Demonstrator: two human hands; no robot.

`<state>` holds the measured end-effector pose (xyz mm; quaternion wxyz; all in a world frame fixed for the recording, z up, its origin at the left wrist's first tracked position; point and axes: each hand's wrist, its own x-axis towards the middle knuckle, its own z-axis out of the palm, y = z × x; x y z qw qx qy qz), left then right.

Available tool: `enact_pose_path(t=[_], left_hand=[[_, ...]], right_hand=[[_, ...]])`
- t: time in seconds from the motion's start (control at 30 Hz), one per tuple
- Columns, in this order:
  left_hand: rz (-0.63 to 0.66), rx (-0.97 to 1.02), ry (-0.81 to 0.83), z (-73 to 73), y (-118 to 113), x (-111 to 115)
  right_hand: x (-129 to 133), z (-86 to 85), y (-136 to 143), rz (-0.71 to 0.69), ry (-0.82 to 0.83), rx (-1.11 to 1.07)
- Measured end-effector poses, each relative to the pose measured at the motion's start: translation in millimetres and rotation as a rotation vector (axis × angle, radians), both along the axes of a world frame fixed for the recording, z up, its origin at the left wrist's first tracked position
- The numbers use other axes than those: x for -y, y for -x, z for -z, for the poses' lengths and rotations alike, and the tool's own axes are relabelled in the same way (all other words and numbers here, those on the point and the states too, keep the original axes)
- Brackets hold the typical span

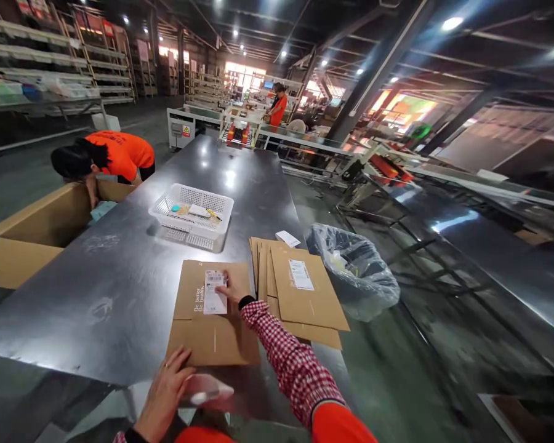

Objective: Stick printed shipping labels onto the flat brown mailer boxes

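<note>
A flat cardboard piece (189, 335) lies on the metal table near its front edge, printed text and a white label (215, 301) on its upper part. My right hand (231, 290) rests on the label's right side, thumb and fingers apart. At the cardboard's lower left corner is my left hand (166, 384), its fingers spread and touching the edge. A blurred pinkish, see-through item (207, 392) lies just right of my left hand; whether the hand touches it I cannot tell. Right of the cardboard sits a stack of flat cartons (314, 311), the top one bearing a label.
A white basket (191, 234) with small items stands on the metal table (120, 289). A lined bin (373, 283) is at the right. A person in orange (124, 154) bends into a large carton (23, 261) at the left. Another person (277, 111) stands beyond.
</note>
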<state>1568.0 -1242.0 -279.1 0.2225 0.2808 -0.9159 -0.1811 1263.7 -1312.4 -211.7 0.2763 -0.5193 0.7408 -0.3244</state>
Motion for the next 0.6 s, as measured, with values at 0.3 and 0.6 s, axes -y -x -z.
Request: enact_pose_path(t=[0.3,0.6], left_hand=[[0.005,0.065,-0.066,8.1,1.0,3.9],[-0.165,0.021,-0.164,8.2,-6.3,8.5]], right_hand=[[-7.6,10.9,-39.9,-0.063,-0.045,-0.511],[-30.4,7.1,16.1,0.400,-0.262,-0.323]])
